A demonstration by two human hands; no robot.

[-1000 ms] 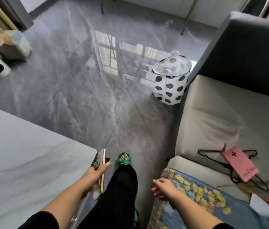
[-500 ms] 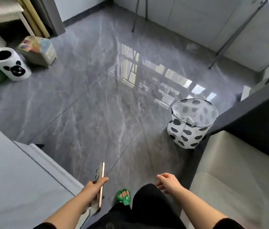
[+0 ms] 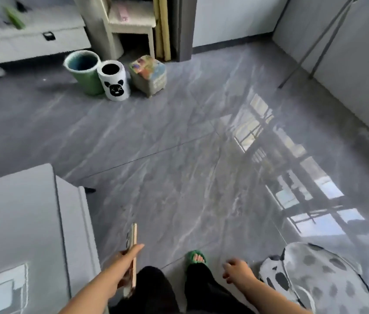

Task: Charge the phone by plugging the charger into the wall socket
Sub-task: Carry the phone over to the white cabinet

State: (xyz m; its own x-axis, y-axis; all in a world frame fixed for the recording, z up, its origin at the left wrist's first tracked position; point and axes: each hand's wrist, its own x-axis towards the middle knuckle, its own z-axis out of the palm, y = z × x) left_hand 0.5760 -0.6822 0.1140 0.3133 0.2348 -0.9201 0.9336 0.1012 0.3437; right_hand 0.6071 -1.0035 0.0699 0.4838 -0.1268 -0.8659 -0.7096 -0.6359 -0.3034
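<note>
My left hand (image 3: 124, 264) grips a slim gold-edged phone (image 3: 133, 243), held edge-up at the bottom centre of the head view, just right of a grey table. My right hand (image 3: 238, 271) hangs at the lower right with loosely curled fingers and nothing in it. No charger, cable or wall socket shows in this view. Below the hands I see black trousers and a foot in a green slipper (image 3: 196, 257).
A grey table (image 3: 20, 223) fills the lower left. A white basket with black spots (image 3: 319, 279) stands at the lower right. Far across the glossy grey floor stand a green bin (image 3: 86, 73), a white panda bin (image 3: 114, 81), a colourful stool (image 3: 148, 74) and a white cabinet (image 3: 27, 39).
The view has swung left and lifted: the sofa left the frame, the spotted basket slid to the lower right, the bins came nearer centre. My left hand keeps the phone.
</note>
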